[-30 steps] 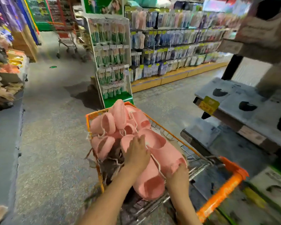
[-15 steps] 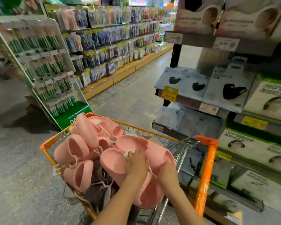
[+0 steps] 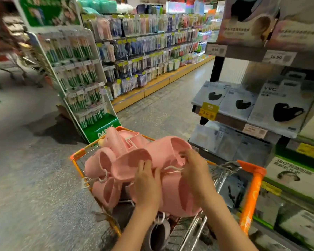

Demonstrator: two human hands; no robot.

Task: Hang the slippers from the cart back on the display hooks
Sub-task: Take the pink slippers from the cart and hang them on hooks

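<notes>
Slippers (image 3: 172, 189), pink, are piled in the basket of a wire cart (image 3: 76, 160) with orange trim; the topmost pair is raised above the pile between both hands. Left hand (image 3: 148, 185): fingers curled over the near edge of one slipper of that pair, thumb side toward the centre; the grip is closed on the slipper. Right hand (image 3: 195, 171): fingers curled round the other slipper of the pair at its opening, next to a white plastic hanger loop (image 3: 171, 168) that runs between the two hands; this grip is likewise closed on the slipper. More pink slippers lie left of and behind the held pair, several with white hanger loops showing at their edges. A grey slipper (image 3: 159, 230) lies lower in the basket, near the forearms.

The orange cart handle (image 3: 250, 198) stands to the right of the right forearm. A shelf unit (image 3: 243, 124) with boxed face masks stands just right of the cart. A green-based display rack (image 3: 76, 78) of packaged toothbrushes stands just beyond the cart's far left corner. The aisle floor (image 3: 25, 160) is grey and speckled.
</notes>
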